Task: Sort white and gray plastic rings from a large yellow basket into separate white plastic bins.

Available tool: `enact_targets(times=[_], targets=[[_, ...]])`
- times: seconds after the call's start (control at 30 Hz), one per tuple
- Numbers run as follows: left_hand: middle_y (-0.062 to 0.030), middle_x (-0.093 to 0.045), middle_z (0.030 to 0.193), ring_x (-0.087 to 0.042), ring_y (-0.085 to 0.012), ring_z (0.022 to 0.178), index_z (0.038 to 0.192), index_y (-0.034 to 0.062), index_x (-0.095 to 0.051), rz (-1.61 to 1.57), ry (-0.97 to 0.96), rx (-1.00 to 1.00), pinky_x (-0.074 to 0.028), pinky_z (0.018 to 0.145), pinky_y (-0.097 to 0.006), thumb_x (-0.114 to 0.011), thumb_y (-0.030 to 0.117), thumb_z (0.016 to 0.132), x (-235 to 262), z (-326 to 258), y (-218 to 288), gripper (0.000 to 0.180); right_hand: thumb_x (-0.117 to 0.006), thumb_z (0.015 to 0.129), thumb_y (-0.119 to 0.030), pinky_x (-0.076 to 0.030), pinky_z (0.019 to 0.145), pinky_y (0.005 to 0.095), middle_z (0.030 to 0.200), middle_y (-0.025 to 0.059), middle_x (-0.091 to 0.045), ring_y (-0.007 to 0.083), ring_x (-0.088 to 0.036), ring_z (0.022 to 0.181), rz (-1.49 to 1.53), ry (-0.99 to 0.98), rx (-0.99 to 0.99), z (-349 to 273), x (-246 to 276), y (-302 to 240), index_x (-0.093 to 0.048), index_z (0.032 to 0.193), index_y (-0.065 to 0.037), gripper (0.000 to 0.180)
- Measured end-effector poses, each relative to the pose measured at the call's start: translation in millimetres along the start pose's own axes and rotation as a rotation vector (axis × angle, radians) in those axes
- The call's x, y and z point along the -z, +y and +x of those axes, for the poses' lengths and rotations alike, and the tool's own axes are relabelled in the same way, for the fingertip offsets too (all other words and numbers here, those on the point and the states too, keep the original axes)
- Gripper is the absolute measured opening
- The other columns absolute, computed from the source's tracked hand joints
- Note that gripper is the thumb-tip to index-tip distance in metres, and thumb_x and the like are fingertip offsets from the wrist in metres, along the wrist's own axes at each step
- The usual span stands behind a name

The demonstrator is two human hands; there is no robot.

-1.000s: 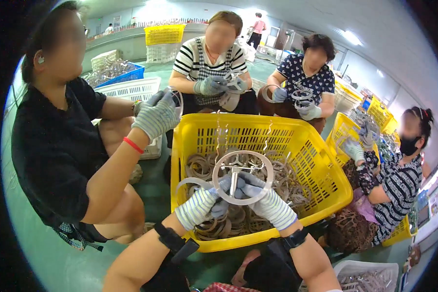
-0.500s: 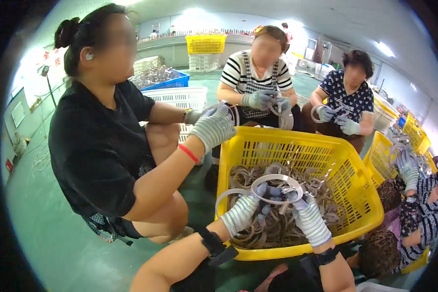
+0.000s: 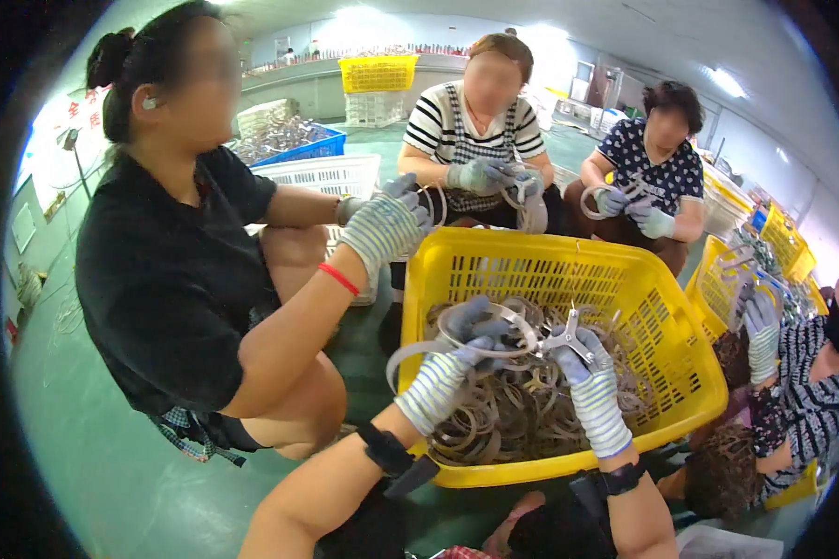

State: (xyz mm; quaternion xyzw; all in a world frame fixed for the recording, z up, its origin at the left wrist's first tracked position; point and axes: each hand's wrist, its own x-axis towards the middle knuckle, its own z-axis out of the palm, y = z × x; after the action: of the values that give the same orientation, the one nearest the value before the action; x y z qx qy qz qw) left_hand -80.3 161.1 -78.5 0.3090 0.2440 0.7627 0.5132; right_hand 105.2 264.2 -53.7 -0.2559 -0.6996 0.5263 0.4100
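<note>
My left hand, in a striped work glove, is closed on pale plastic rings. One ring stands up over the yellow basket, and another ring sticks out to the left of the hand. Between the fingers of my right hand, gloved alike, is a small three-armed grey piece. One of its arms reaches close to the ring's right side; whether they touch I cannot tell. Beneath both hands, the yellow basket holds a heap of similar pale rings.
A person in black squats close on the left. Two people sit beyond the basket, handling rings in gloves. Another person in stripes works at the right by more yellow baskets. A blue crate stands behind.
The three-armed piece now shows plainly in my right hand, which has moved off the ring's near edge. My left hand has shifted left and up with the rings. The whole view has shifted slightly.
</note>
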Motion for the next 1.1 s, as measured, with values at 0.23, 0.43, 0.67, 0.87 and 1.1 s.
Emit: enact_targets(times=[0.23,0.43,0.67,0.87,1.1], targets=[[-0.0079,-0.056,0.117,-0.055,-0.0189,0.107,0.130,0.0054,-0.045,-0.062,-0.166,0.160,-0.045,0.097,-0.038,-0.069,0.021,0.076,-15.9,-2.5,30.5,0.061,-0.063,0.085,-0.013,-0.046,0.078,0.0276,0.099,0.0041,-0.059,0.0127,-0.055,0.088,-0.082,0.118,0.143,7.8,11.7,6.4,-0.057,0.111,-0.001,0.029],[-0.0042,-0.064,0.091,-0.062,-0.0210,0.093,0.100,0.0079,-0.059,-0.429,0.103,0.214,-0.049,0.093,-0.043,-0.066,0.031,0.084,-17.2,-1.8,26.4,0.028,-0.065,0.079,-0.016,-0.043,0.085,0.0374,0.098,0.0142,-0.060,0.0283,-0.055,0.093,-0.454,0.152,0.399,15.6,19.7,2.5,-0.062,0.103,-0.002,0.028],[-0.0056,-0.059,0.088,-0.058,-0.0156,0.085,0.109,0.0011,-0.056,-0.245,0.009,0.116,-0.052,0.085,-0.036,-0.059,0.018,0.088,2.5,6.9,18.1,0.027,-0.070,0.072,-0.019,-0.045,0.082,0.0418,0.096,0.0159,-0.061,0.0346,-0.056,0.091,-0.833,0.104,0.491,14.3,22.5,-1.3,-0.064,0.100,-0.003,0.033],[-0.0059,-0.058,0.089,-0.056,-0.0155,0.086,0.113,0.0034,-0.054,-0.170,0.101,0.029,-0.051,0.074,-0.028,-0.056,0.007,0.086,8.9,5.2,26.3,0.027,-0.070,0.075,-0.023,-0.047,0.080,0.0386,0.098,0.0187,-0.060,0.0340,-0.059,0.090,-0.595,0.084,0.191,14.4,29.8,16.3,-0.061,0.102,0.002,0.038],[0.0029,-0.053,0.082,-0.035,-0.0017,0.050,0.122,0.0073,-0.049,-0.096,0.131,0.076,-0.031,0.044,-0.016,-0.060,0.026,0.091,3.2,3.3,35.8,0.038,-0.064,0.085,-0.019,-0.046,0.086,0.0324,0.106,0.0160,-0.061,0.0252,-0.061,0.096,-0.380,0.040,0.114,13.0,31.2,13.8,-0.056,0.111,0.004,0.036]])
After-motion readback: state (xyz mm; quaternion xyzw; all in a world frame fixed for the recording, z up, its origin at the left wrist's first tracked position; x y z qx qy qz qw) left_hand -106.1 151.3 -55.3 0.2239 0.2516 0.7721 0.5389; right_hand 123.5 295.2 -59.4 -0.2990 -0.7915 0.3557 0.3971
